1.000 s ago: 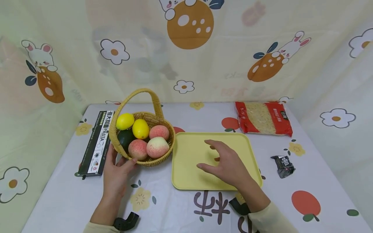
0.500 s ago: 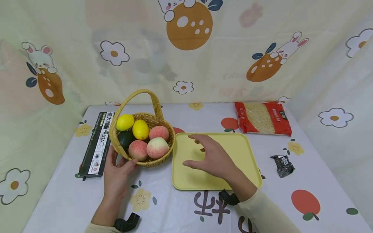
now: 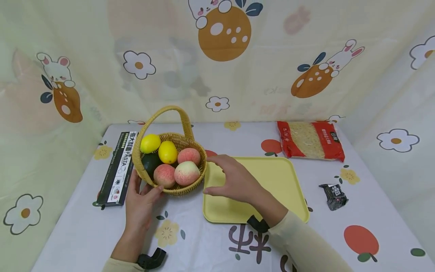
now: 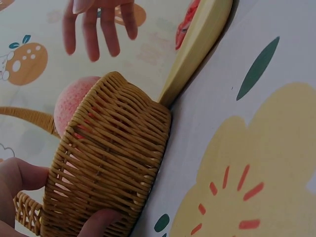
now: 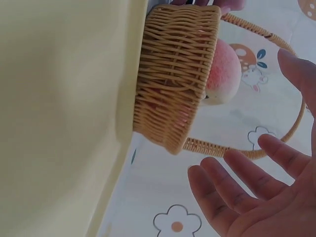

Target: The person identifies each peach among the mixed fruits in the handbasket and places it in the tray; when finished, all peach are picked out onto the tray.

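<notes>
A wicker basket (image 3: pixel 181 190) with an arched handle stands left of centre. Inside are two lemons (image 3: pixel 168 152), a dark green avocado-like fruit (image 3: pixel 150 164) and three peaches (image 3: pixel 186 173). My left hand (image 3: pixel 140 206) grips the basket's near left side, thumb at the rim; in the left wrist view its fingers lie against the weave. Over the left part of a yellow tray (image 3: pixel 258 209), my right hand (image 3: pixel 234 180) is held with thumb and fingers spread, fingertips close to the basket's right rim. In the right wrist view, the right palm (image 5: pixel 276 212) holds nothing.
A black and white pasta box (image 3: pixel 117 170) lies left of the basket, partly behind it. At the back right rests a red bag of pale dry food (image 3: pixel 310 140). A small black wrapped packet (image 3: pixel 334 196) lies right of the tray. Patterned cloth (image 3: pixel 258 94) hangs behind the table.
My right hand has moved left across the tray to the basket's right side, its fingers still spread. The left hand keeps its hold, and the basket stays in place.
</notes>
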The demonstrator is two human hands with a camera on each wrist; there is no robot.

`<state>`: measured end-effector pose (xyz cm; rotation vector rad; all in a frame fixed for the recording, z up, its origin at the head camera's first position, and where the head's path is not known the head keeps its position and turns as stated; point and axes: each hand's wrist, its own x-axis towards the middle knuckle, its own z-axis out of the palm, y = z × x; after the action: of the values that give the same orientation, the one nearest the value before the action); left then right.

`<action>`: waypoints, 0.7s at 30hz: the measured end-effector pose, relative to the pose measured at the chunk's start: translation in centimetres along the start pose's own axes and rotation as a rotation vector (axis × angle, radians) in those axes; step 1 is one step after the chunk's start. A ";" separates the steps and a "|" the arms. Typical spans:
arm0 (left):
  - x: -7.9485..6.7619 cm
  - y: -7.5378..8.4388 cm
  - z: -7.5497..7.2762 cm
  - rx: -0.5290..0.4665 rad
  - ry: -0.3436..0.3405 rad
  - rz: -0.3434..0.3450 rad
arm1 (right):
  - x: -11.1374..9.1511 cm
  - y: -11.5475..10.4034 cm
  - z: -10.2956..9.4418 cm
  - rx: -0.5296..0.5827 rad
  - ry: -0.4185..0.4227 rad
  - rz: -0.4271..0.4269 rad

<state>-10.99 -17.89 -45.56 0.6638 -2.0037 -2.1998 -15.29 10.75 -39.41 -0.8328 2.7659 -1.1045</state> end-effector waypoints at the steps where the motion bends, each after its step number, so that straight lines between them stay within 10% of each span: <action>1: 0.0 0.0 0.0 0.002 0.001 -0.004 | 0.2 -0.1 0.1 0.001 -0.011 -0.004; 21: 0.1 0.0 -0.1 -0.007 0.002 -0.005 | 4.2 -2.3 1.0 -0.131 -0.152 -0.122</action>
<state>-11.03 -17.97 -45.59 0.6710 -1.9953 -2.2072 -17.54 6.66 -38.11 -1.0649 2.7150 -0.8426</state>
